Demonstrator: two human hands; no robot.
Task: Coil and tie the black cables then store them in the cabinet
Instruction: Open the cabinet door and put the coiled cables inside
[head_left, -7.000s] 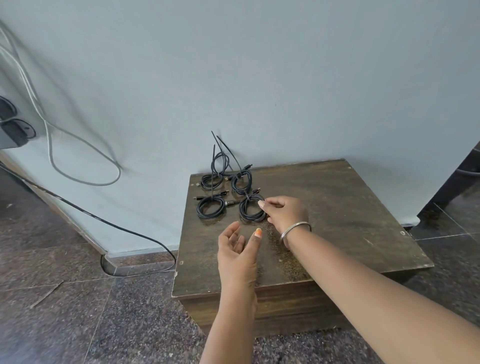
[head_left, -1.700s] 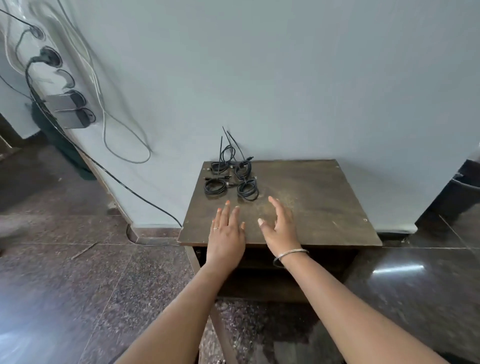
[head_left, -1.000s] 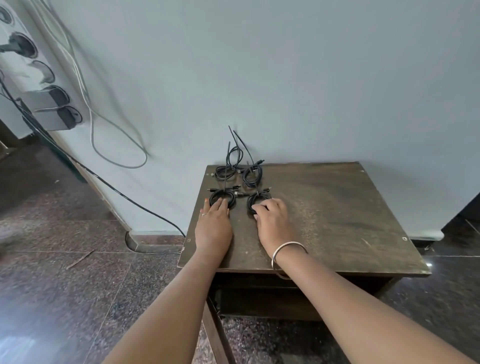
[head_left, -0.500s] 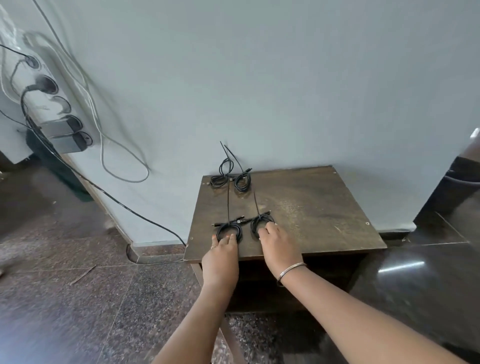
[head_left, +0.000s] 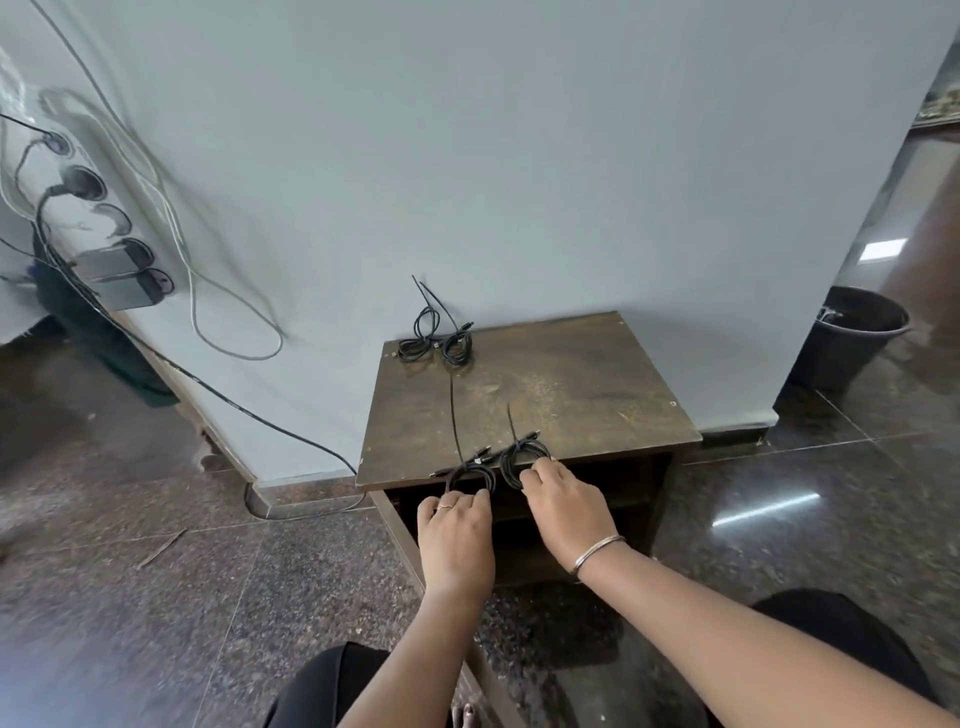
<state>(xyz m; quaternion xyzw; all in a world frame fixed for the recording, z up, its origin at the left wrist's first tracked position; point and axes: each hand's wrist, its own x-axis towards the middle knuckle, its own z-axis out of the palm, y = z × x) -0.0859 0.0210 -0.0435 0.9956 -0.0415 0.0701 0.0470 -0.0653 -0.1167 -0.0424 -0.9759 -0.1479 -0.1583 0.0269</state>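
cabinet (head_left: 571, 395): worn matt wood | floor (head_left: 156, 597): glossy speckled stone | bangle (head_left: 597, 550): shiny metal

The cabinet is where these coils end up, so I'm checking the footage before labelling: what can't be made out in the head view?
- Inside of the cabinet: dark, partly behind both hands; contents unreadable.
- Cabinet door: cut off by the bottom edge.
- Fingertips of left hand and right hand: curled under the coils, grip unclear.
- Back coils: too small to count ties.
- Wall sockets: motion-blurred.

Open cabinet (head_left: 660, 499) front unobstructed; door (head_left: 400, 535) swung left, floor (head_left: 156, 597) bare.
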